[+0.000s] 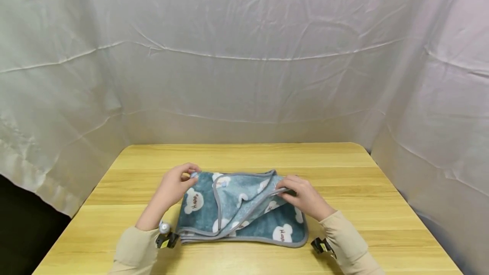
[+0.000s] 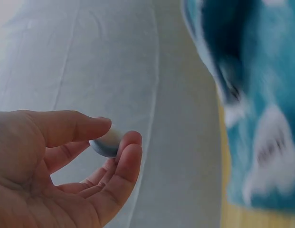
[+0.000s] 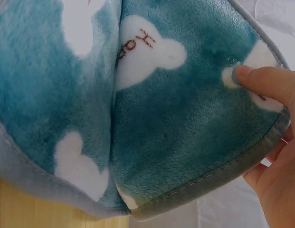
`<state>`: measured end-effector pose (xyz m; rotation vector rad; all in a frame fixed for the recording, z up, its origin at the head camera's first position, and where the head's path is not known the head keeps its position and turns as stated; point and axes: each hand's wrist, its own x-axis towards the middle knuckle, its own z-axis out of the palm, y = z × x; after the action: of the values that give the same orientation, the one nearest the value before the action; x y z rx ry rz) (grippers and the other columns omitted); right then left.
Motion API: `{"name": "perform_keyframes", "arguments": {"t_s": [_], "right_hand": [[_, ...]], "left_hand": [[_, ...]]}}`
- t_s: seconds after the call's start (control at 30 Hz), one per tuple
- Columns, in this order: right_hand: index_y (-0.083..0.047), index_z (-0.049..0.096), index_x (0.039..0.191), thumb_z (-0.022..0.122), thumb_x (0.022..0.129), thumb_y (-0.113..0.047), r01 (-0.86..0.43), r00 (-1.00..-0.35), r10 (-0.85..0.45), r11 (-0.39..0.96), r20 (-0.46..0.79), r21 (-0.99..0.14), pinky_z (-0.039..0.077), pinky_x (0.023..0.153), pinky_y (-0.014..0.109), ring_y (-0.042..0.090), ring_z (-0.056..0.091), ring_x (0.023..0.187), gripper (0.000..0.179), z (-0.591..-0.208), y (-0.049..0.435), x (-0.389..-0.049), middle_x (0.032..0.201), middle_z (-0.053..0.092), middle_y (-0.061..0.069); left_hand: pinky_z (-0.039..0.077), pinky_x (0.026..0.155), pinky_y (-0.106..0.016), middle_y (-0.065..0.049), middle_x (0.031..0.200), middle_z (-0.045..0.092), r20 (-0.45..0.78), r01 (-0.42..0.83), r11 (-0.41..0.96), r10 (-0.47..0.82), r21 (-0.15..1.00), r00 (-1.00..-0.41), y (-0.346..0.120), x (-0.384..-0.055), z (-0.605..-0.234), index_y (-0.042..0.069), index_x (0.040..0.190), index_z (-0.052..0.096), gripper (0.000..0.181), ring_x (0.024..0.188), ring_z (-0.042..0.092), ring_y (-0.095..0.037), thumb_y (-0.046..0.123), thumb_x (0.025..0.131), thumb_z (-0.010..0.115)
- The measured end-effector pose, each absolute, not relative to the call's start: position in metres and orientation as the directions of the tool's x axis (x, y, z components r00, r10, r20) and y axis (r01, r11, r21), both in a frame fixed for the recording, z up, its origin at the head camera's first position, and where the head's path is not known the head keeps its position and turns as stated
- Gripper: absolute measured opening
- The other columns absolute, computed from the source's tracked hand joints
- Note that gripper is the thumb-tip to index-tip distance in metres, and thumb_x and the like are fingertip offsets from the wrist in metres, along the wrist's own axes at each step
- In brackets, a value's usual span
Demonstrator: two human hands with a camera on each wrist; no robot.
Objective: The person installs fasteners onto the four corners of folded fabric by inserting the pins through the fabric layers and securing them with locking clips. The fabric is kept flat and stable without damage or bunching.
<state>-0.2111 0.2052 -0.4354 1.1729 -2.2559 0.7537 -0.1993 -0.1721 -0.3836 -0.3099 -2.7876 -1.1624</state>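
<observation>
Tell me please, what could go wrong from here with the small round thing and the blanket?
The left hand only pinches the small round thing, so it might slip out and perhaps roll over the table. The right hand grips the raised flap near its edge; if that grip loosens, the flap could drop back. The blanket lies in layers, so a pull may disturb the folds.

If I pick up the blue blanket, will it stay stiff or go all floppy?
Probably floppy: the blanket bends into a loose fold where the right hand pinches its edge. Its fuzzy-looking surface probably won't feel slippery.
</observation>
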Motion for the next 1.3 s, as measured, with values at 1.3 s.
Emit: {"name": "perform_keyframes", "arguments": {"t_s": [1.3], "right_hand": [[-0.016, 0.07, 0.095, 0.08, 0.077, -0.004, -0.849, -0.503, -0.602, 0.478, 0.62, -0.224, 0.054, 0.075, 0.022, 0.009, 0.063, 0.087, 0.024, -0.435, 0.203, -0.21, 0.095, 0.068, -0.005]], "left_hand": [[0.053, 0.093, -0.046, -0.028, 0.124, 0.06, 0.084, 0.118, 0.047, 0.452, 0.992, -0.888, -0.018, -0.233, -0.425, -0.001, 0.122, 0.063, 0.028, 0.107, 0.066, -0.037, 0.012, 0.098, 0.058]]}}
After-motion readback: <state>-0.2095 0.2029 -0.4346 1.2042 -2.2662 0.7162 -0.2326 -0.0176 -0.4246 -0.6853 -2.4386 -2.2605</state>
